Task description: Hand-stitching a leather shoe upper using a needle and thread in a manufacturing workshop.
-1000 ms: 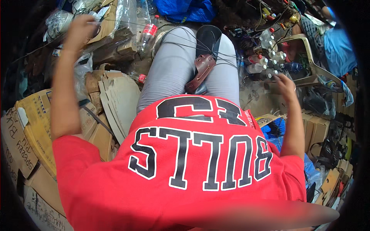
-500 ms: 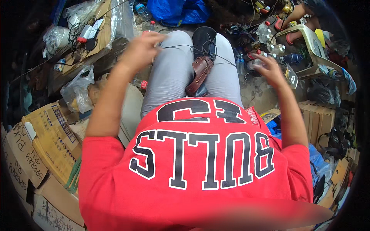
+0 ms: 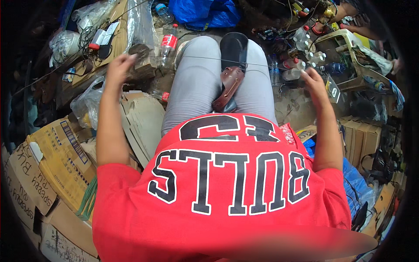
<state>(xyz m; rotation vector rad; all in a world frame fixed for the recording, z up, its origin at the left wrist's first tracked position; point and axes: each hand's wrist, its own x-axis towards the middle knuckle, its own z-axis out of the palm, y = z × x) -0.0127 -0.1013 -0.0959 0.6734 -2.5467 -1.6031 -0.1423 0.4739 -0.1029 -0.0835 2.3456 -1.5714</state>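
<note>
Here, the brown shoe (image 3: pixel 231 80) lies between the widely parted hands (image 3: pixel 118 71) (image 3: pixel 314 82), both pinching a dark thread (image 3: pixel 198 57).

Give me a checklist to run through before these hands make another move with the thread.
1. Shoe set between the grey trouser legs: ok, it lies between the thighs.
2. Thread free of loose loops over the shoe: ok, it runs nearly straight across.
3. Hands spread to either side: ok, left hand and right hand are both well apart from the shoe.
4. Firm pinch on the thread: cannot tell, the fingertips are too small to judge.
5. Right side free of clutter: not ok, bottles crowd the ground there.
</note>
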